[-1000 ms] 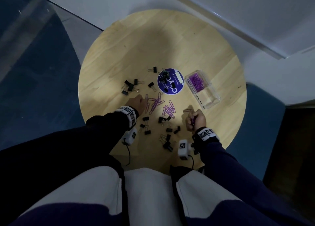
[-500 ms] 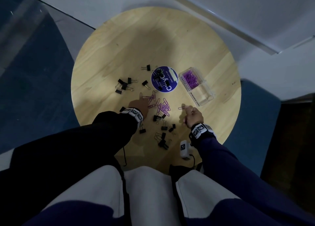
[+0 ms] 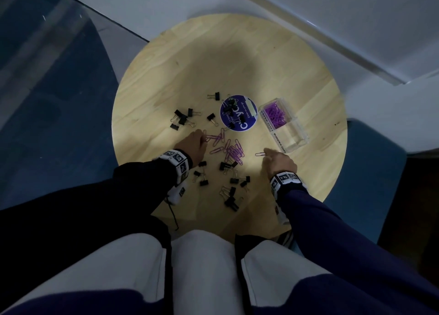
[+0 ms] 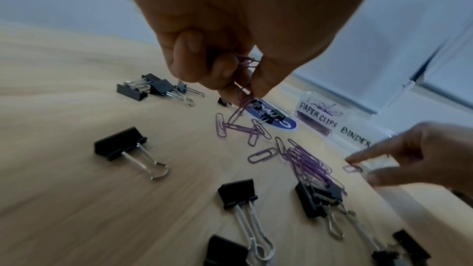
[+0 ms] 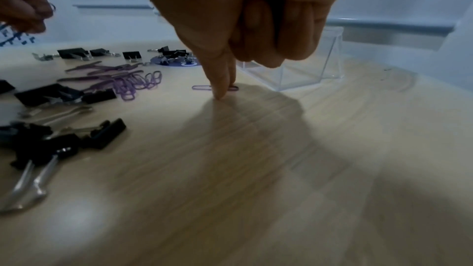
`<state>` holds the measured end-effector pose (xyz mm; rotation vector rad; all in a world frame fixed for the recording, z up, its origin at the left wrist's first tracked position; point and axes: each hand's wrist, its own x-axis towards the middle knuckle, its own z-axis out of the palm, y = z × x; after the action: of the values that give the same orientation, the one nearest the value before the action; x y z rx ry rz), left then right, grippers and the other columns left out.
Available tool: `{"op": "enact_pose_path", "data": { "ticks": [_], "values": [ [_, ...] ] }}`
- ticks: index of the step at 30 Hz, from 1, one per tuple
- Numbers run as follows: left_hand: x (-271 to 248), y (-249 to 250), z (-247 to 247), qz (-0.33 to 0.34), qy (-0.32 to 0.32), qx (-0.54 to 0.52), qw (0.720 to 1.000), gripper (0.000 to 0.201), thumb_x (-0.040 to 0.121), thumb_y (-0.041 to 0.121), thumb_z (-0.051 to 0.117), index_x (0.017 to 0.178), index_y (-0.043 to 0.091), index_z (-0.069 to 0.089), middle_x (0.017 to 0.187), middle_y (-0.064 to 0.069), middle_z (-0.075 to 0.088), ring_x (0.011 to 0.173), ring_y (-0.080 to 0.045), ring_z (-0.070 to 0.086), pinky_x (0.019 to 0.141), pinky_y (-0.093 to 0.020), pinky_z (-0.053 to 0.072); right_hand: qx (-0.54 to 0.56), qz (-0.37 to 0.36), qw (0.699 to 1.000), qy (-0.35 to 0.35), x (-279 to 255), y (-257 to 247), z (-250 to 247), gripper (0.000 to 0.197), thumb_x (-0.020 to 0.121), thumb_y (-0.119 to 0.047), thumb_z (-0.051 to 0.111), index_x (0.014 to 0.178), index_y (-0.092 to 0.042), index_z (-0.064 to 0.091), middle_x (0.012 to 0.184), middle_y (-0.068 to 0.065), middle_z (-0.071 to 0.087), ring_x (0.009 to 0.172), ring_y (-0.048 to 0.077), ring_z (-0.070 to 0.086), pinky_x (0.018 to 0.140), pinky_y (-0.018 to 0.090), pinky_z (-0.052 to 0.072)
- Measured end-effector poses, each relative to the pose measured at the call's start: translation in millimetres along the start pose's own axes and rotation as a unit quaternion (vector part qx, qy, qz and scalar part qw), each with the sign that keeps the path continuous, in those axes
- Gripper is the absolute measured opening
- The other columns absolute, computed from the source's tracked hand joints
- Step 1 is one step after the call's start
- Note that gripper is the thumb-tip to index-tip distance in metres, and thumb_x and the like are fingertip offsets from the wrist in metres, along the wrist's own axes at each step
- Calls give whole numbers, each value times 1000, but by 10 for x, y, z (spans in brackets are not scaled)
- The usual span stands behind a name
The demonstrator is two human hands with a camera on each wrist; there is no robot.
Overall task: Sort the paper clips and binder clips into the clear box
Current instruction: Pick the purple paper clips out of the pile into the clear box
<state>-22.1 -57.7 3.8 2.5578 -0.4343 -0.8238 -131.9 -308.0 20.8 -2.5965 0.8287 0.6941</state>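
1 round wooden table point(image 3: 213, 60) stands on blue carpet point(image 3: 59, 101) beside white walls point(image 3: 308, 11).

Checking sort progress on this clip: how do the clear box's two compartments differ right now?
The PAPER CLIPS compartment of the clear box holds a heap of purple paper clips; the BINDER CLIPS compartment holds nothing visible. The first lies farther from the person, the second nearer the right hand. Both are lidless, with handwritten labels.

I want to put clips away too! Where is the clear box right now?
In the head view the clear box sits on the right side of the round table, beside the purple round sticker and just beyond the right hand.
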Motion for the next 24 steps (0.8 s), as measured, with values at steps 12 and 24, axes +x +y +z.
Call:
{"op": "enact_pose_path", "data": {
  "ticks": [12,24],
  "values": [
    [-150,71,95,-19,-43,-43,998,14,98,28,44,98,14,44,89,-6,56,76,-26,55,67,-33,42,72,36,996,-45,10,-17,55,19,84,-38,56,90,-20,59,88,6,66,80,30,63,71,31,50],
    [666,1189,-260,108,28,-78,991,20,99,26,44,112,14,51,109,-9,61,94,-28,60,77,-33,45,285,67,951,104,617,-13,-834,15,85,-27,59,81,-20,72,77,7,66,67,26,59,57,29,47]
  ]
}}
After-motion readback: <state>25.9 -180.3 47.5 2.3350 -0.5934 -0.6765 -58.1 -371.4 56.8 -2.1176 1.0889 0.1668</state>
